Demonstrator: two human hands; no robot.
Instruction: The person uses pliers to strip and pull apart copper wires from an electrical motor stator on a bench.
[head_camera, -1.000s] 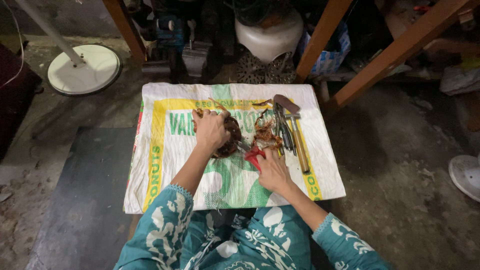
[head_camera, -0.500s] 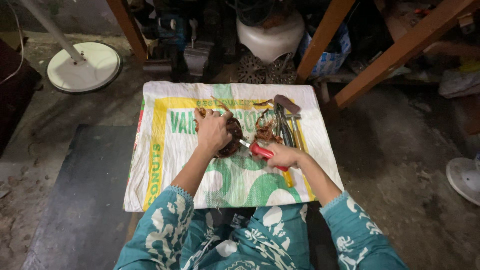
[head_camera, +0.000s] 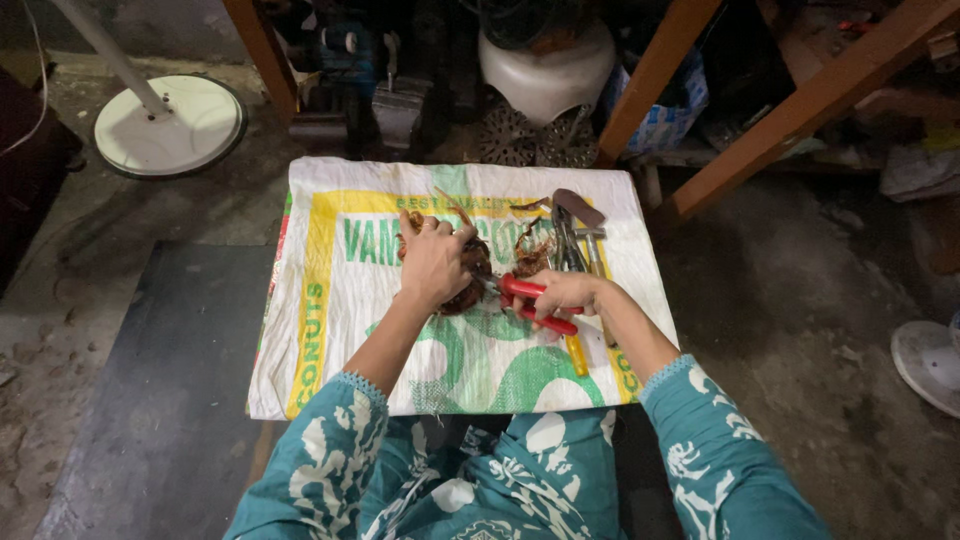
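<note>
Red-handled pliers (head_camera: 530, 300) are now in the right hand (head_camera: 565, 295), fingers wrapped shut round both handles, w/ the metal nose pointing left into the brown rusty part (head_camera: 470, 270). A sec ago that hand lay flat nearer the person on the sack, beside the red tool; half a sec ago it had the tool lifted. So the grab is done & the tool has been brought to bear on the part. Exact nose contact is too small to tell.

The left hand (head_camera: 435, 262) has stayed put, palm down, fingers curled & clamped over the top of the rusty part, pinning it to the woven sack (head_camera: 340, 330). Most of the part is hidden under the hand; only a dark brown edge shows at its right side.

Relative to the rusty part: just to the right lies a row of other tools (head_camera: 580, 240), incl. a hammer & a yellow-handled one, w/ brown debris between. The sack, white w/ green & yellow print, is spread beneath it all. Far to the upper left stands a white round fan base (head_camera: 170, 125); to the upper right, slanting wooden legs (head_camera: 800, 110). Teal patterned sleeves (head_camera: 330, 450) frame the bottom.
</note>
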